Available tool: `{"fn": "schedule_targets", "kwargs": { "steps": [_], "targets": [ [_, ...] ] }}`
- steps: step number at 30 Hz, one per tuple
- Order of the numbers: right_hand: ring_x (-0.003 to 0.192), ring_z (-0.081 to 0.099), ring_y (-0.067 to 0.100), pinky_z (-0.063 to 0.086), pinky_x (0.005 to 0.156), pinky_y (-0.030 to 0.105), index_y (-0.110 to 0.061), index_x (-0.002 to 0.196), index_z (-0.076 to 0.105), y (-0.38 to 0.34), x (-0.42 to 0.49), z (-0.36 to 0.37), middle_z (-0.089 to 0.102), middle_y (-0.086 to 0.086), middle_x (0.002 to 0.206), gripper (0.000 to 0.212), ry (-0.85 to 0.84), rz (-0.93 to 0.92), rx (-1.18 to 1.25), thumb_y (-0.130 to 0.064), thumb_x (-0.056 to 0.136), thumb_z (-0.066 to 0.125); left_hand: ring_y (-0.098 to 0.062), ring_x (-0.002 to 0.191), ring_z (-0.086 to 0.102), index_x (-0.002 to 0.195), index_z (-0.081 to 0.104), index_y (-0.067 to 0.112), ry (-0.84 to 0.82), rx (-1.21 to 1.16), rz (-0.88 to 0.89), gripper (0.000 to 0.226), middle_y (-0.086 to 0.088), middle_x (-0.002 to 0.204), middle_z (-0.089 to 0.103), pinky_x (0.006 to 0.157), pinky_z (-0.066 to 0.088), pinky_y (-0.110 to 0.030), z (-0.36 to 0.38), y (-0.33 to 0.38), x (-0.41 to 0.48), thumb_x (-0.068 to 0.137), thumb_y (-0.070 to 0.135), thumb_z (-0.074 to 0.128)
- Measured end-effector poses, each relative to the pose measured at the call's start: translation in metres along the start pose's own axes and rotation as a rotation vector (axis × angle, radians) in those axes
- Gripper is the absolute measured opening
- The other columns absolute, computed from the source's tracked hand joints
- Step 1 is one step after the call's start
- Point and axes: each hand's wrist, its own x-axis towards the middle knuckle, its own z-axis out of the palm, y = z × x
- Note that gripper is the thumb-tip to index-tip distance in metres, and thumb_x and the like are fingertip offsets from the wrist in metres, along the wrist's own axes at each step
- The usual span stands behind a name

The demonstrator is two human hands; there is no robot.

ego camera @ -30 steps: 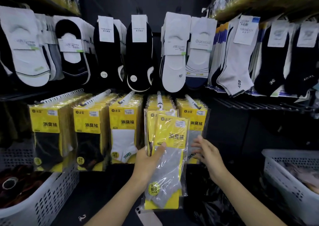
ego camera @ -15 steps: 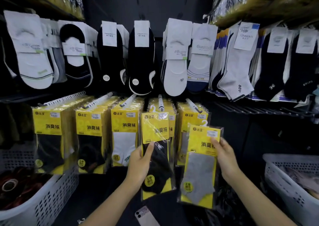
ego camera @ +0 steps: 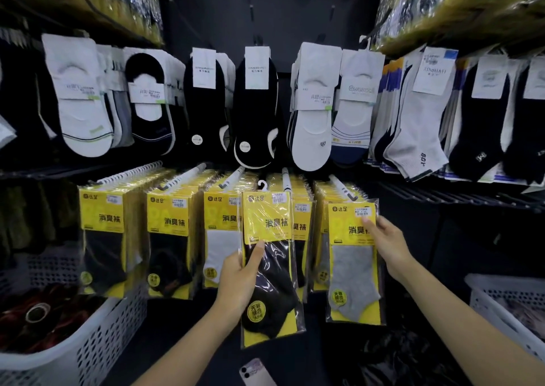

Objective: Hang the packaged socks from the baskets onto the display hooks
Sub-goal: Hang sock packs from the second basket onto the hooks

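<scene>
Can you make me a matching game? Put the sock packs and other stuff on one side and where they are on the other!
Things:
1. black sock pack
2. grey sock pack
3. phone
4. basket with reddish things

Places:
a. low down, between the arms
b. held in the right hand
c. bottom left corner
d. held in the left hand

Pairs: 1-d, 2-b, 3-a, 4-c

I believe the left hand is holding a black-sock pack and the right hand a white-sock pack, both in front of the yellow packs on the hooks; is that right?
Not quite. The head view shows the right hand holding a grey-sock pack, not a white one. The left hand does hold the black-sock pack, both in front of the hung yellow packs.
</scene>
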Motion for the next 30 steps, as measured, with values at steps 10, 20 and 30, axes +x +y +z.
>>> {"fn": "schedule_targets", "kwargs": {
  "steps": [10, 20, 30],
  "targets": [
    [0.080, 0.059, 0.018, 0.050, 0.078, 0.033, 0.002, 0.112, 0.060, 0.035, -0.008, -0.009, 0.061, 0.002, 0.082, 0.038, 0.280, 0.218, -0.058, -0.022, 0.084, 0.071, 0.000, 0.032, 0.036, 0.051, 0.033, 0.021, -0.032, 0.001, 0.011, 0.049, 0.010, 0.031, 0.033, 0.040, 0.031, -0.008, 0.013, 0.004, -0.003, 0.093, 0.031, 0.056],
    [0.081, 0.070, 0.005, 0.053, 0.063, 0.014, -0.023, 0.100, 0.065, -0.007, -0.066, 0.027, 0.072, -0.005, 0.091, 0.020, -0.176, 0.124, 0.024, -0.039, 0.091, 0.057, -0.016, 0.056, 0.051, 0.073, 0.062, 0.018, -0.309, 0.019, -0.048, 0.031, 0.003, 0.058, 0.053, 0.060, 0.042, -0.029, 0.063, 0.002, -0.009, 0.092, 0.042, 0.055],
    [0.091, 0.066, 0.012, 0.049, 0.081, 0.027, -0.023, 0.091, 0.064, 0.001, -0.064, 0.004, 0.072, 0.000, 0.098, 0.006, 0.145, 0.041, 0.020, -0.019, 0.092, 0.060, 0.005, 0.099, 0.052, 0.146, 0.031, 0.026, -0.475, -0.027, -0.120, 0.058, 0.024, 0.103, 0.054, 0.084, 0.039, -0.013, 0.092, 0.012, -0.013, 0.094, 0.042, 0.051]
  ]
}}
